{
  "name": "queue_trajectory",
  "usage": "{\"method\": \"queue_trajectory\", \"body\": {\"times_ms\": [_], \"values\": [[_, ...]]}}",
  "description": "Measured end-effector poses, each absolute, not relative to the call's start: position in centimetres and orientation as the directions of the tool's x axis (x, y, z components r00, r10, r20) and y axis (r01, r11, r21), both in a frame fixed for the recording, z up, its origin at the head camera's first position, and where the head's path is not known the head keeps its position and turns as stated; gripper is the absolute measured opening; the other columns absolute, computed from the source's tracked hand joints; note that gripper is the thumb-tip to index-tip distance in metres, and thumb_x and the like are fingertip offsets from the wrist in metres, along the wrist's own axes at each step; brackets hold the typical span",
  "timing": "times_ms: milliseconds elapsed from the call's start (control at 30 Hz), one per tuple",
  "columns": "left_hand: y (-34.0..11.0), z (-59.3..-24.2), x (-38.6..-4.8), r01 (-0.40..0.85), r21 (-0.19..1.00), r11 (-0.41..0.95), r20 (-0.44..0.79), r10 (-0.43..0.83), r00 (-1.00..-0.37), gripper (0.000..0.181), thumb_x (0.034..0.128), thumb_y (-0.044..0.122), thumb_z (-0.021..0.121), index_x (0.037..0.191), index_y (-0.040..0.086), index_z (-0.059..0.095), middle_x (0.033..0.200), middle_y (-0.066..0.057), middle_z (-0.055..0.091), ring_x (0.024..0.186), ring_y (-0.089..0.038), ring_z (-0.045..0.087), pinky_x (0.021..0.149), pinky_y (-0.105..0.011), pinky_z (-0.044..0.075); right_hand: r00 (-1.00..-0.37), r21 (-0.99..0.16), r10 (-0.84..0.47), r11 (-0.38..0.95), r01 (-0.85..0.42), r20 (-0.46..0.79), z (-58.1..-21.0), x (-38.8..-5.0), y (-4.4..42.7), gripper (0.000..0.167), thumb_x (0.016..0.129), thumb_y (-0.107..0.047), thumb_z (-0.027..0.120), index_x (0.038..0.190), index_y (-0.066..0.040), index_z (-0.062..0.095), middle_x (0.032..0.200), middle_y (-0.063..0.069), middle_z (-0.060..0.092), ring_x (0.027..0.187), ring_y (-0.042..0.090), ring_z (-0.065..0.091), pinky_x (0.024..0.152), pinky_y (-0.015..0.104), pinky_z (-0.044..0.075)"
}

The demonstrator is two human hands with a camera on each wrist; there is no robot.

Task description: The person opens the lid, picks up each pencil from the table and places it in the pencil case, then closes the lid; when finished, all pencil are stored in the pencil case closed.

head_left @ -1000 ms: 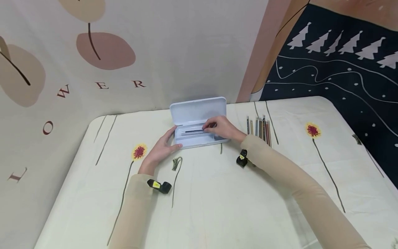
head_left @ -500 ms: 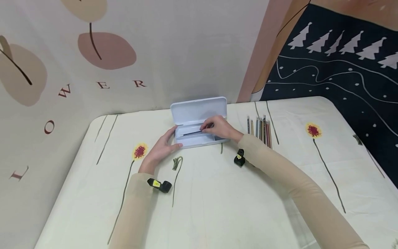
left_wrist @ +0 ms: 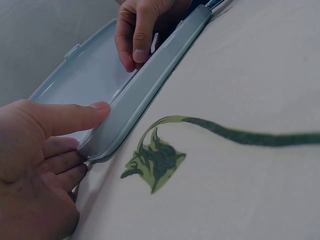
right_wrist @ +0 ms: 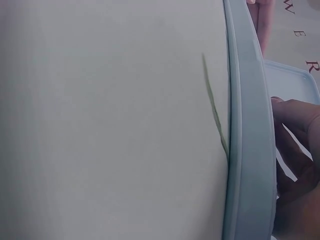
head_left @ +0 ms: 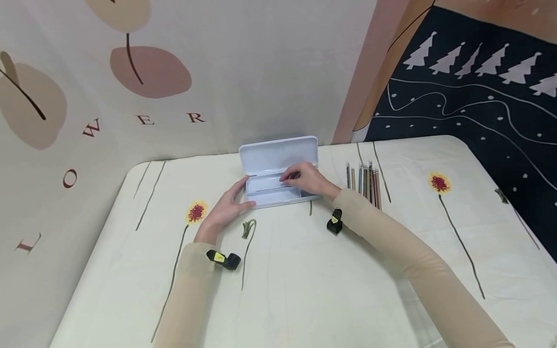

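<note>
A pale blue pencil case [head_left: 278, 197] stands open at the table's far side, its lid [head_left: 278, 154] raised. My left hand [head_left: 224, 210] grips the left end, thumb [left_wrist: 82, 117] along the front wall and fingers around the corner. My right hand [head_left: 308, 179] is over the right half of the tray, thumb and index fingertips low inside, a little apart. Beneath them a thin dark line, apparently the pencil [head_left: 266, 190], lies along the divider, its right part hidden. In the right wrist view, bent fingers [right_wrist: 295, 117] show behind the case's wall [right_wrist: 255, 130].
Several pencils [head_left: 366, 181] lie side by side right of the case, partly behind my right sleeve [head_left: 391, 232]. A printed cloth [head_left: 287, 266] with flowers covers the table. Behind the case stands a patterned fabric backdrop [head_left: 261, 72].
The pencil, earlier tilted up at my right fingertips, now lies lower along the divider. My right hand moved slightly left, then stayed nearly still. My left hand has kept its hold on the case.
</note>
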State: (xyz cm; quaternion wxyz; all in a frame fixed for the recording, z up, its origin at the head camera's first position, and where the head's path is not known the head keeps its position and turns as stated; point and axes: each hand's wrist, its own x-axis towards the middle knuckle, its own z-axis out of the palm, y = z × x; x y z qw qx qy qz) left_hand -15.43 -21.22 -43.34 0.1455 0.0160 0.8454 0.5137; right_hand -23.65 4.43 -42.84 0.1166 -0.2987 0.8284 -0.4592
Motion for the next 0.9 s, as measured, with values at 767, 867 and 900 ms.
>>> {"method": "queue_trajectory", "body": {"times_ms": [767,867,900], "values": [[-21.1,-43.2,-15.3,-0.103,0.881,0.462,-0.208,0.182,-0.961,0.081,0.0876,0.014,0.068,0.155,0.016,0.023,0.159,-0.007,0.019,0.146,-0.026,0.007,0.116,-0.047,0.003,-0.828,-0.892,-0.556,0.340,-0.298,0.065,-42.1,-22.2,7.0,0.014,0.088,-0.003,0.067,0.100,0.000,0.075,0.097,0.006,0.072,0.081,0.018,0.058,0.072,0.026,0.048],[-21.1,-43.2,-15.3,-0.105,0.879,0.466,-0.210,0.180,-0.961,0.081,0.0876,0.014,0.068,0.155,0.016,0.023,0.159,-0.007,0.019,0.146,-0.026,0.007,0.116,-0.047,0.003,-0.826,-0.894,-0.559,0.330,-0.304,0.075,-41.7,-22.0,7.4,0.015,0.089,-0.004,0.067,0.101,0.001,0.074,0.098,0.006,0.071,0.083,0.019,0.058,0.073,0.028,0.047],[-21.1,-43.2,-15.3,-0.106,0.879,0.466,-0.211,0.179,-0.961,0.081,0.0876,0.014,0.068,0.155,0.016,0.023,0.159,-0.007,0.019,0.146,-0.026,0.007,0.116,-0.047,0.003,-0.826,-0.896,-0.558,0.325,-0.303,0.077,-41.6,-22.0,7.5,0.015,0.089,-0.004,0.066,0.101,0.001,0.074,0.098,0.006,0.071,0.084,0.019,0.058,0.073,0.028,0.047]]}}
